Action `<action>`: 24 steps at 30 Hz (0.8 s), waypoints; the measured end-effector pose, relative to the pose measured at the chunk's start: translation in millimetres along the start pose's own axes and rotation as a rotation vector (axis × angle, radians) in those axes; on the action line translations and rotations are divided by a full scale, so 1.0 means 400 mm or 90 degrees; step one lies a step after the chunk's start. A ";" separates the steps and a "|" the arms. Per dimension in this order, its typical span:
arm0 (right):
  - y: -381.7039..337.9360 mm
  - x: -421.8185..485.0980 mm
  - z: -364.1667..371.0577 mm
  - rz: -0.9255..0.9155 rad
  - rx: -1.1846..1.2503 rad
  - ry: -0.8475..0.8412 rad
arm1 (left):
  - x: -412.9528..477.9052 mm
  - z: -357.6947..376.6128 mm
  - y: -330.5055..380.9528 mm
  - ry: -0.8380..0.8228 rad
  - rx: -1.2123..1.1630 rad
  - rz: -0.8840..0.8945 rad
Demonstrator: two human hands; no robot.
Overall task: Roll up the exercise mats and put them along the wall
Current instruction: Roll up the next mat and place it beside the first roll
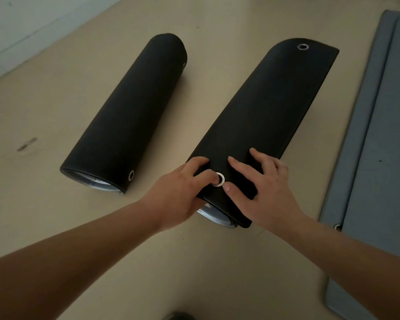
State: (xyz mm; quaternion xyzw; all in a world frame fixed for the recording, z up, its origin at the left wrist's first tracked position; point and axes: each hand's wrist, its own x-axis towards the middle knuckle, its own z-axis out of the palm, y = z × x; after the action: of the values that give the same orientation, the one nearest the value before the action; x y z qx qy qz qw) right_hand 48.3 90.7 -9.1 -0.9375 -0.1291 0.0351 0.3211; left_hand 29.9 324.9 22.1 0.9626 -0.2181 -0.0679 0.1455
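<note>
Two black exercise mats lie rolled on the beige floor. The left roll (125, 112) rests by itself, a metal eyelet near its close end. The right roll (270, 112) is flatter, with an eyelet at each end. My left hand (180, 192) grips its near end from the left side, thumb beside the eyelet. My right hand (263, 188) lies flat on top of the same end, fingers spread. The grey inner layers show at both near ends.
A grey mat (379, 135) lies unrolled on the floor along the right edge. A white tiled wall (21, 24) runs at the upper left. Bare floor (44, 100) separates the left roll from that wall.
</note>
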 end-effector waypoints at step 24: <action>-0.060 0.126 0.048 0.347 0.631 -0.124 | 0.087 -0.039 -0.077 -0.009 -0.361 -0.417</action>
State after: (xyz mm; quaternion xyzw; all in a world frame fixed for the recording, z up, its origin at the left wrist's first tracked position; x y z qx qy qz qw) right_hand 88.8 133.8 -8.9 -0.6669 0.1206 0.2590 0.6882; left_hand 76.3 340.0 25.2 0.9024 0.1255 -0.1741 0.3738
